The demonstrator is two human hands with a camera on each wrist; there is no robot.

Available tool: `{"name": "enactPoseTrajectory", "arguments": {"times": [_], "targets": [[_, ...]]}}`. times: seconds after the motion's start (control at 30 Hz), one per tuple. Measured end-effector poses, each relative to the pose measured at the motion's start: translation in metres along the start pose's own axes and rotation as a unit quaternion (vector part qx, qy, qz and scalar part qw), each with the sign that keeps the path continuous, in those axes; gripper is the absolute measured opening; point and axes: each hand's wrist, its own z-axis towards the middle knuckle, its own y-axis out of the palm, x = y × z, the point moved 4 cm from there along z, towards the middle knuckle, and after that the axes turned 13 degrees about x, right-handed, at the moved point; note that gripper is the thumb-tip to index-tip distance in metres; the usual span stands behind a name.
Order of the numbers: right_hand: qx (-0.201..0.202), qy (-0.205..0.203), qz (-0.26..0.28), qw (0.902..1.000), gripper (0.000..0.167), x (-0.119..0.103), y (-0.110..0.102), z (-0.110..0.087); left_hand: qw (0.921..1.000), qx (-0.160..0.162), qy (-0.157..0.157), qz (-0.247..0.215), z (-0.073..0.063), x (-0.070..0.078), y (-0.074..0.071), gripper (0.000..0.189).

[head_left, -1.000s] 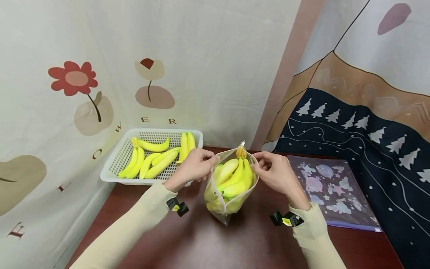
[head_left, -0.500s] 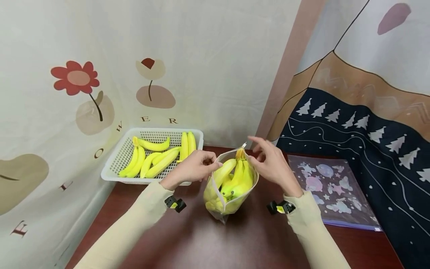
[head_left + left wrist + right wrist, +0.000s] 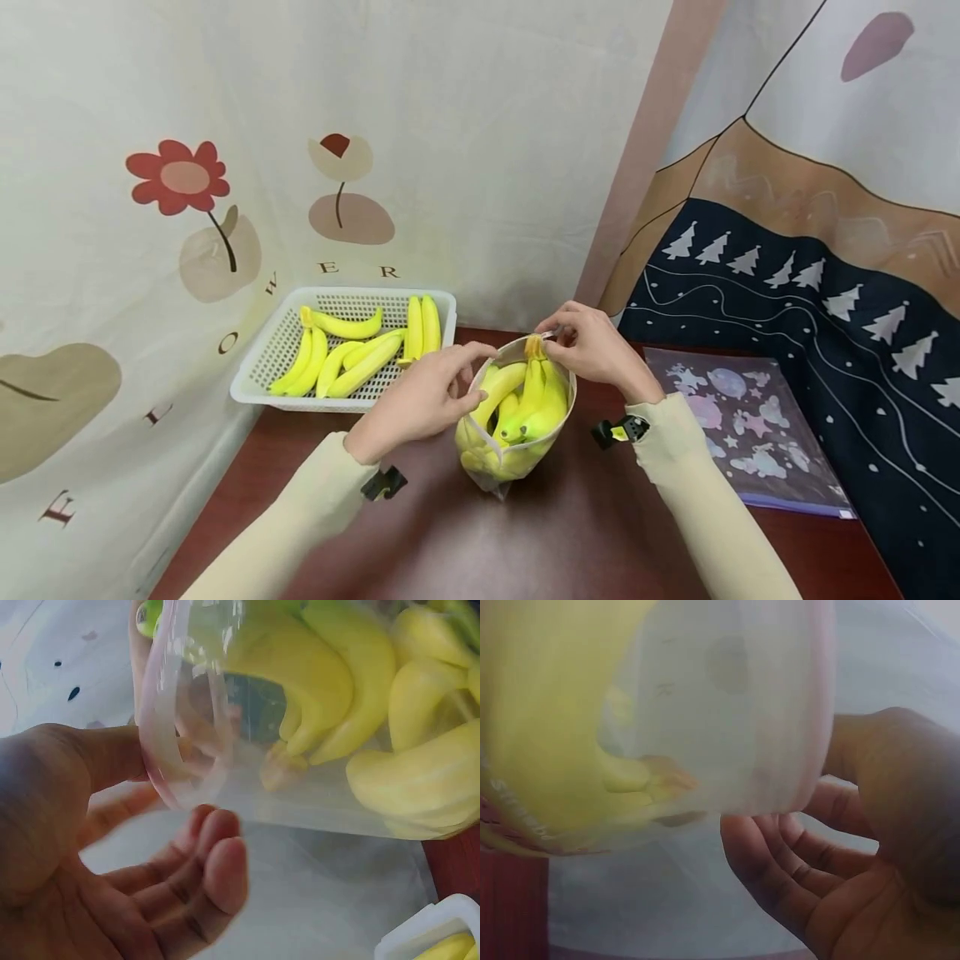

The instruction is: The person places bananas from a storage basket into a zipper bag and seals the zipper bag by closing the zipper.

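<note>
A clear zip bag [image 3: 480,454] with a pale rim stands on the table, packed with yellow bananas [image 3: 543,404]; one bunch has its stem end up by the mouth. At the bag's far right corner my right hand [image 3: 596,350] pinches the rim between thumb and fingers, beside the bunch's stem. My left hand [image 3: 420,396] is at the left side of the mouth, thumb and index finger spread apart. In the left wrist view, the thumb touches the bag's rim [image 3: 154,727] while the other fingers curl loosely below it. The right wrist view is blurred.
A white perforated basket [image 3: 251,387] holding several bananas stands at the back left, behind my left hand. On the right lies a flat zip bag [image 3: 738,417] with printed stars and planets. Patterned cloth [image 3: 487,167] hangs behind the brown table [image 3: 450,542].
My right hand lifted its fingers off the rim, then moved left to the far corner and pinched there. My left hand loosened and spread its fingers, shifting slightly down and left.
</note>
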Motion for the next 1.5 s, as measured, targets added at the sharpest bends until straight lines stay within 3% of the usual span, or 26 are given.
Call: {"name": "enactPoseTrajectory", "arguments": {"times": [0.1,0.2,0.27,0.37,0.53,0.77,0.9,1.0,1.13,1.23,1.37,1.5], "targets": [[0.004,0.002,0.001,1.0,0.008,0.001,0.001,0.001,0.9993,0.002,0.036,0.005,-0.011,0.009,0.0,0.024],[0.011,0.008,0.011,0.9999,0.005,0.003,0.001,0.001,0.9982,-0.033,0.051,-0.005,-0.021,0.015,0.003,0.009],[0.017,0.013,0.013,0.9997,0.006,0.005,0.0,0.001,0.9968,-0.057,0.055,-0.01,-0.027,0.017,0.006,0.016],[0.026,0.015,0.013,0.9995,0.008,0.008,-0.001,-0.001,0.9963,-0.066,0.054,0.008,-0.035,0.019,0.009,0.029],[0.041,0.016,0.009,0.999,0.009,0.014,-0.007,-0.007,0.9975,-0.021,0.032,0.059,-0.042,0.014,0.007,0.045],[0.026,0.017,0.026,0.9992,0.014,0.021,-0.017,-0.019,0.9978,0.017,0.024,0.059,-0.047,-0.002,-0.004,0.021],[0.005,-0.003,0.047,0.9989,0.018,0.025,-0.023,-0.027,0.9966,0.033,0.049,0.057,-0.048,-0.008,-0.007,0.01],[-0.001,-0.02,0.044,0.9988,0.015,0.025,-0.026,-0.032,0.9934,0.063,0.08,0.051,-0.047,-0.012,-0.008,0.009],[0.002,-0.018,0.023,0.9996,0.008,0.024,-0.029,-0.036,0.9842,0.12,0.126,0.031,-0.042,-0.02,-0.011,0.013],[0.0,-0.009,0.018,0.9998,0.009,0.023,-0.031,-0.039,0.9719,0.154,0.178,0.008,-0.038,-0.024,-0.014,0.018],[-0.001,0.006,0.014,0.9999,0.009,0.022,-0.034,-0.043,0.9502,0.171,0.259,-0.031,-0.033,-0.021,-0.015,0.022],[0.007,0.014,0.01,0.9998,0.007,0.023,-0.039,-0.047,0.9322,0.168,0.315,-0.057,-0.028,-0.018,-0.017,0.023]]}}
